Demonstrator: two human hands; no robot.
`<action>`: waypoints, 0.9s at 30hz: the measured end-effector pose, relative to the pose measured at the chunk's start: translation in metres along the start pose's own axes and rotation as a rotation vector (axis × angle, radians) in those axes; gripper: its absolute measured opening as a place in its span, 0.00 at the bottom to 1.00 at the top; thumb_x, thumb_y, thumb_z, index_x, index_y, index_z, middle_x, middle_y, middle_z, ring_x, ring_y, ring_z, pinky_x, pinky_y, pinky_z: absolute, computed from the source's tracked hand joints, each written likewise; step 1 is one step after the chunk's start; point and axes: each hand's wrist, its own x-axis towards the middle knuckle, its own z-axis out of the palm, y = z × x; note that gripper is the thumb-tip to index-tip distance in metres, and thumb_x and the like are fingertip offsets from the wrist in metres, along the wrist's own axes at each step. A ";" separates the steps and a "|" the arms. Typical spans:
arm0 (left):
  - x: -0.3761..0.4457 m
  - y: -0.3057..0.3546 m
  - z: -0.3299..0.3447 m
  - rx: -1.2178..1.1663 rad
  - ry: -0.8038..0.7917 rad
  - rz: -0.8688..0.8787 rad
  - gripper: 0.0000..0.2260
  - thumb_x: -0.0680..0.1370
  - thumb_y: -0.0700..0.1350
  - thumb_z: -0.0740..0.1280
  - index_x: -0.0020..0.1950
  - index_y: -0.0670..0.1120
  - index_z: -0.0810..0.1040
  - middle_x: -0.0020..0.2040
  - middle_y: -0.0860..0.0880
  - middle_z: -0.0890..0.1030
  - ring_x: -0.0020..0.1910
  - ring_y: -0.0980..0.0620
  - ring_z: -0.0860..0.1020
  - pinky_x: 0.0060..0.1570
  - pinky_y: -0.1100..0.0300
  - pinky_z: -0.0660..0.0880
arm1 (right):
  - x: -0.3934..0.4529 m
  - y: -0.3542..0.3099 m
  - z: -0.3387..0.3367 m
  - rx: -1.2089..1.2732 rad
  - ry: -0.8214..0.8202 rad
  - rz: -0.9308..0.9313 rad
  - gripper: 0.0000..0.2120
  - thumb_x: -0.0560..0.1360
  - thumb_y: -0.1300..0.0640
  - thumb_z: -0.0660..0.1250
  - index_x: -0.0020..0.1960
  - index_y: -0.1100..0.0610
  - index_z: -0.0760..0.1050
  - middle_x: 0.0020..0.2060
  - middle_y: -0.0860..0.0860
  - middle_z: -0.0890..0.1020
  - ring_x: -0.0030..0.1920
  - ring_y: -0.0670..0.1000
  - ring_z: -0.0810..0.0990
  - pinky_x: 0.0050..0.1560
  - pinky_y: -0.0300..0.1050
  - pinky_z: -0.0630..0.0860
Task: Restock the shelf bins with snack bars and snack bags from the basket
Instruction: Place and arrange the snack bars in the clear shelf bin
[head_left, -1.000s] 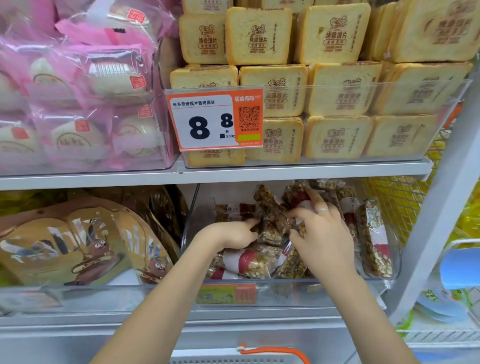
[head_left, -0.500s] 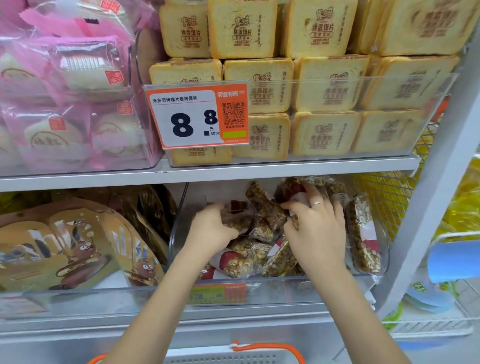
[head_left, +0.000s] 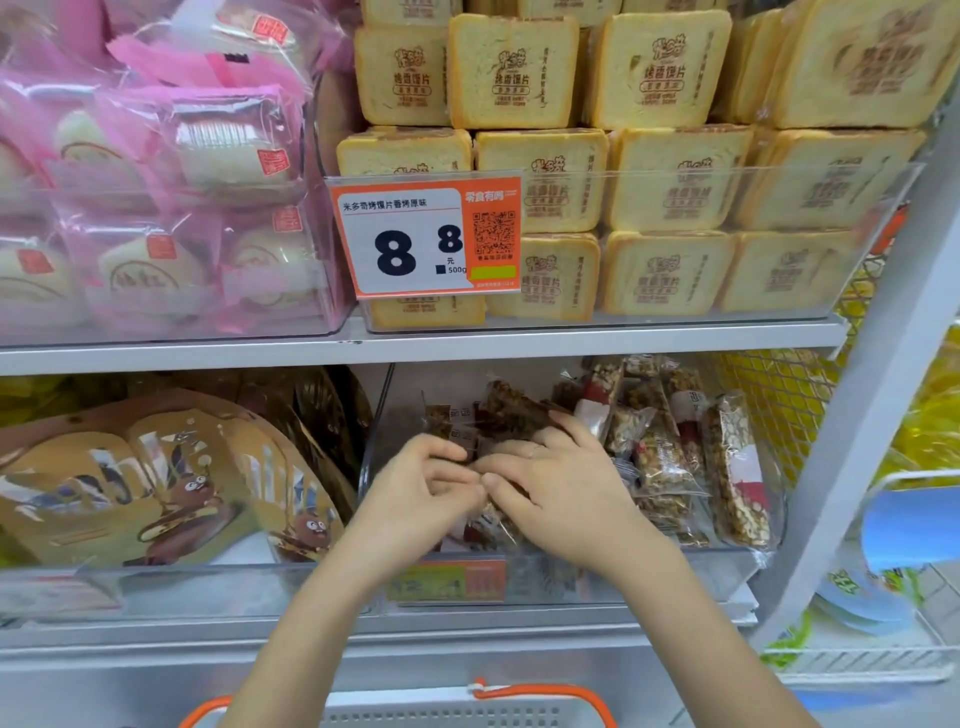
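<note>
Clear-wrapped nut snack bars lie piled in a transparent bin on the lower shelf. Both my hands reach into this bin and meet over the left part of the pile. My left hand has its fingers curled round a dark bar's wrapper. My right hand lies over several bars, thumb tucked against them and touching the left hand. The bars beneath the hands are hidden. The white basket with an orange handle shows at the bottom edge, its inside out of view.
Brown snack bags with a cartoon figure fill the bin to the left. On the shelf above are toast-slice packs behind a price tag and pink-wrapped cakes. A white upright post bounds the right side.
My hands have drawn together at the left middle of the bin; the right hand came down and left from the upright bars. The view shifted slightly.
</note>
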 end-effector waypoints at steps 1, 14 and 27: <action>0.004 0.003 -0.007 -0.033 0.013 0.004 0.10 0.73 0.38 0.70 0.52 0.48 0.74 0.46 0.51 0.83 0.46 0.56 0.81 0.46 0.66 0.76 | 0.001 0.000 -0.003 0.015 -0.035 0.004 0.25 0.76 0.37 0.44 0.54 0.40 0.78 0.53 0.39 0.81 0.52 0.49 0.77 0.68 0.45 0.50; 0.124 0.011 0.034 0.741 -0.259 0.159 0.22 0.75 0.54 0.67 0.67 0.50 0.71 0.68 0.46 0.70 0.66 0.45 0.68 0.63 0.52 0.68 | -0.032 0.034 -0.009 0.026 0.120 0.113 0.13 0.67 0.45 0.66 0.51 0.41 0.69 0.43 0.39 0.77 0.55 0.43 0.73 0.71 0.66 0.46; 0.042 0.046 0.055 0.209 -0.082 0.283 0.14 0.77 0.57 0.63 0.54 0.47 0.73 0.44 0.52 0.78 0.44 0.53 0.77 0.43 0.58 0.71 | -0.055 0.085 -0.032 0.309 0.513 0.317 0.09 0.64 0.52 0.69 0.43 0.52 0.80 0.64 0.56 0.71 0.67 0.53 0.65 0.65 0.38 0.59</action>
